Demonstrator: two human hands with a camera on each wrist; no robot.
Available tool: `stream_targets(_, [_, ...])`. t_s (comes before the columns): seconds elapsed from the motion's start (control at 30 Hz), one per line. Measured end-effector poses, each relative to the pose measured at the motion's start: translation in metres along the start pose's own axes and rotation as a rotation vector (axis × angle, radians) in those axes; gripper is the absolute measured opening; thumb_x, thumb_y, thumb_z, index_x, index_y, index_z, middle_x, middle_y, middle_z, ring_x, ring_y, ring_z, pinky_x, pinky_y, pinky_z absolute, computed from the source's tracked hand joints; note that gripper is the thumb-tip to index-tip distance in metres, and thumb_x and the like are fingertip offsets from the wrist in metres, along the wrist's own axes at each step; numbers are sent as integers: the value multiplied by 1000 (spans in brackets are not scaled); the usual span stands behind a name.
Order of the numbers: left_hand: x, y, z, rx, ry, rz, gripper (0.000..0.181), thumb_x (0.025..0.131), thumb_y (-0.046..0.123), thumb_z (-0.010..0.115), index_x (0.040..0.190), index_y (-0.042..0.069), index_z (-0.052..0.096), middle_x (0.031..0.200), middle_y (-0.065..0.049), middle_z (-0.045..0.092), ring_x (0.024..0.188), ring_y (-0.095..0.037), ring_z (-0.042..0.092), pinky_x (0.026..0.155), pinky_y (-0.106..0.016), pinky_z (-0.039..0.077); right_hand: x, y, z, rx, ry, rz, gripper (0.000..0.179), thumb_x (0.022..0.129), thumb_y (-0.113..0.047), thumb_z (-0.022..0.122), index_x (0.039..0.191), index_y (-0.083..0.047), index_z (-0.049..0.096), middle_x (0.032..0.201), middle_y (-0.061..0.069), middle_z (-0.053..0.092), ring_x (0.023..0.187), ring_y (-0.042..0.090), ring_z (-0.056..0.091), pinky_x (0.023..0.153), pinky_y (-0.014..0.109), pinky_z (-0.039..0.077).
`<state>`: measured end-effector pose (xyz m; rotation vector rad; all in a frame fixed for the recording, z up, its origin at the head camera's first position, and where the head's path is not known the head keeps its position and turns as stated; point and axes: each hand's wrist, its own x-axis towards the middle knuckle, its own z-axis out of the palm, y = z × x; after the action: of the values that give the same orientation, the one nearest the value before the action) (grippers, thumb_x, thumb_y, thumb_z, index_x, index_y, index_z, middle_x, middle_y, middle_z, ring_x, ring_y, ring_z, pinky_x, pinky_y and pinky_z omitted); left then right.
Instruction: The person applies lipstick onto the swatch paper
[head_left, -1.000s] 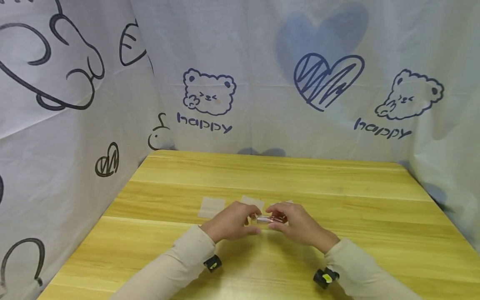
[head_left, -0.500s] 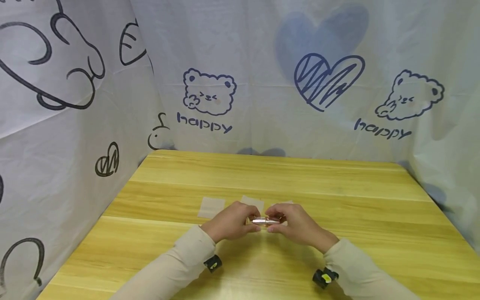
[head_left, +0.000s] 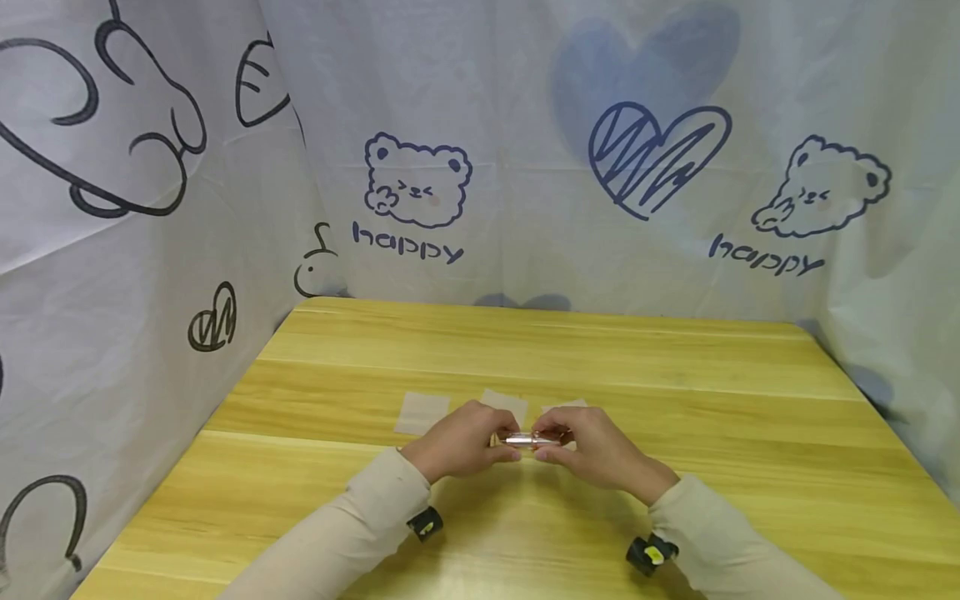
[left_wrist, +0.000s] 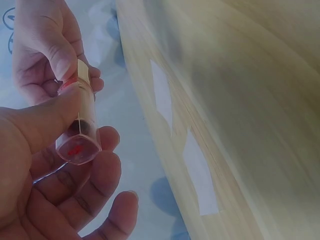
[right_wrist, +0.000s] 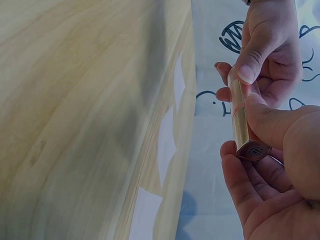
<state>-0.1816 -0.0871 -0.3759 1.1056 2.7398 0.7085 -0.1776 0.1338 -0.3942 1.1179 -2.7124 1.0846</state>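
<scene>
In the head view both hands meet over the middle of the table, holding a lipstick [head_left: 523,440] sideways between them. My left hand [head_left: 461,442] pinches its clear-capped end between thumb and fingers. My right hand [head_left: 600,450] grips the shiny rose-gold end the same way. Seen from the left wrist, the transparent cap [left_wrist: 76,150] points toward the camera, with red showing at its end face. The right wrist view shows the gold base [right_wrist: 241,125], which has a small round label on its bottom. Fingers hide parts of the tube.
Three pale paper squares lie in a row just beyond the hands: a left square [head_left: 422,414], a middle square [head_left: 506,403] and a partly covered right square [head_left: 564,405]. White cloth [head_left: 525,250] with drawings borders the wooden table [head_left: 675,358] at the back and sides.
The lipstick has turned a little about its length between the fingers, and the right thumb has shifted slightly left. Both hands keep their hold in nearly the same place.
</scene>
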Motion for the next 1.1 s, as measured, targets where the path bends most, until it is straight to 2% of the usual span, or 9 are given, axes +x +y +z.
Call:
stream_targets(0.47, [1,-2,1,6,-1,-30,14,89,22,72,95,10,68,93,-2,71,73,-5,59,63,-22,47,1,0,-2,-2,7,-1,16,85,-10,75,100,-8,69,93,-1,68,82,10,64,71,23,54])
stream_targets(0.67, [-4,-4,-3,40,38,-66,15,89,21,73,96,9,67,92,-4,70,78,-12,64,67,-26,52,-3,5,-7,-11,51,14,19,85,-7,75,102,-1,68,94,4,69,81,13,65,70,24,55])
stream_targets(0.77, [-6,-6,-6,48,57,-61,17,90,21,72,98,8,67,92,-5,70,77,-14,65,67,-28,53,-4,6,-10,-10,65,31,20,85,-7,75,103,-2,69,94,3,69,82,12,65,71,24,55])
stream_targets(0.97, [-6,-7,-8,65,58,-64,20,90,24,72,101,8,67,92,-5,70,75,-13,64,68,-30,53,-4,6,-12,-8,61,19,19,86,-10,74,103,-3,68,94,2,68,83,13,65,71,25,55])
stream_targets(1.1, [-7,-8,-8,71,59,-75,22,90,25,72,103,7,68,94,-5,70,81,-17,65,73,-33,53,-4,5,-13,-23,70,35,20,86,-11,75,104,-4,69,93,-1,68,81,11,64,69,26,54])
